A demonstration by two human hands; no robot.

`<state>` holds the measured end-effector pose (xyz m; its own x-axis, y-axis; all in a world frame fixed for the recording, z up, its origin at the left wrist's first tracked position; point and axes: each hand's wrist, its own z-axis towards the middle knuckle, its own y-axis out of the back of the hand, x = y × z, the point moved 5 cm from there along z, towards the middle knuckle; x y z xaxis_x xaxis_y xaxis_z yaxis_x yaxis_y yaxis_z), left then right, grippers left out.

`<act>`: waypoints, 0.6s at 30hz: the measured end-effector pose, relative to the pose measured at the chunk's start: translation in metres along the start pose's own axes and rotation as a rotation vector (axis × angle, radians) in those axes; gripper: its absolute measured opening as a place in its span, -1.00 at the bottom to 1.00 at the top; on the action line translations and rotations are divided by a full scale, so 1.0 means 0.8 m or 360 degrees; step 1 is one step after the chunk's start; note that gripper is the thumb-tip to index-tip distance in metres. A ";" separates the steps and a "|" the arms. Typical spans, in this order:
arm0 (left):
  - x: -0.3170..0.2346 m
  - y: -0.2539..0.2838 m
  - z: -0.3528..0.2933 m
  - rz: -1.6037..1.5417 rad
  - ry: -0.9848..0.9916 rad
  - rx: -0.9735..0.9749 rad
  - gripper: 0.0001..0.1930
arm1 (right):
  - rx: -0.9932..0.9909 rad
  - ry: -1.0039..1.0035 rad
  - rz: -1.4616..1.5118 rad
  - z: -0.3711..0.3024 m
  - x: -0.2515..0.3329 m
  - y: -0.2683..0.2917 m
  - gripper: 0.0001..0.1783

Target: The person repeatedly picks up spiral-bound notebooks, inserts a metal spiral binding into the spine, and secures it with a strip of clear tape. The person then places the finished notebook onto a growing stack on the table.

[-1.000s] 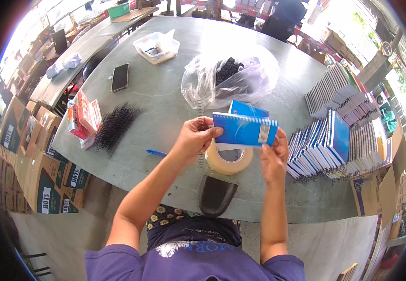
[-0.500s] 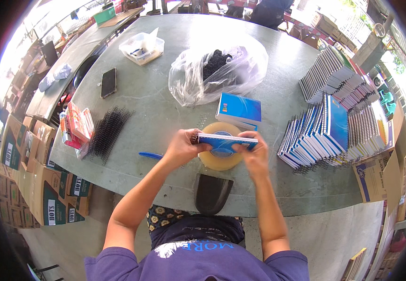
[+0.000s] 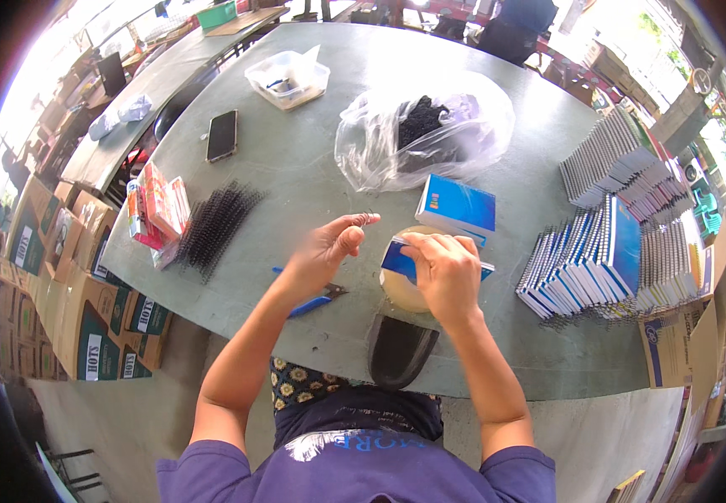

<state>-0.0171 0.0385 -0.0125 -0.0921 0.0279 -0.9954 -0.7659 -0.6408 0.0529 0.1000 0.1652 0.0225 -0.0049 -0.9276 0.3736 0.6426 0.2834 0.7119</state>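
Over the near middle of the table, my right hand (image 3: 443,270) grips a small blue-covered notebook (image 3: 401,260) from above. Its fingers hide much of the cover. Beneath it is a wide roll of yellowish tape (image 3: 403,293), partly covered. To the left, my left hand (image 3: 319,253) is raised off the notebook, index finger stretched out and thumb apart. A thin wire-like bit shows by its fingertip, too small to make out. Blue-handled pliers (image 3: 311,305) lie beside that wrist. Behind the right hand rests a stack of blue notebooks (image 3: 457,205).
Wire-bound notebooks (image 3: 577,260) are piled at the right, by an open carton (image 3: 673,335). Black binding coils (image 3: 220,226) and orange-red packs (image 3: 160,205) lie left. Farther back are a phone (image 3: 222,136), plastic tub (image 3: 286,80) and clear bag (image 3: 422,134). A dark pad (image 3: 402,350) lies at the near edge.
My left hand has come away from the notebook and moved left. My right hand now holds the notebook alone, gripping it from above. The whole view has shifted slightly.
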 end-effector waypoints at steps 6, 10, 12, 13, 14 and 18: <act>0.013 -0.021 -0.028 0.0396 0.0279 0.0266 -0.68 | 0.0110 -0.0102 -0.0048 0.001 -0.005 -0.017 -0.89; 0.008 -0.007 -0.026 0.0368 0.0049 0.0035 -0.77 | 0.0184 -0.0140 -0.0032 0.003 -0.003 -0.013 -0.88; -0.002 -0.001 -0.021 0.0371 -0.0189 -0.0142 -0.83 | 0.0211 -0.0176 -0.0002 0.003 -0.005 -0.013 -0.86; -0.004 -0.006 -0.021 0.0426 -0.0258 -0.0152 -0.83 | 0.0221 -0.0203 0.0014 0.002 -0.008 -0.015 -0.86; -0.007 -0.012 -0.023 0.0485 -0.0327 -0.0162 -0.83 | 0.0230 -0.0229 0.0032 0.002 -0.010 -0.016 -0.85; -0.014 -0.020 -0.020 0.0657 -0.0484 -0.0354 -0.81 | 0.0286 -0.0279 0.0069 0.003 -0.007 -0.012 -0.84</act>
<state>0.0060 0.0361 -0.0037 -0.5608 -0.0604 -0.8258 -0.4777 -0.7910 0.3823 0.0918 0.1680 0.0151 -0.1232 -0.8616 0.4925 0.4984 0.3754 0.7814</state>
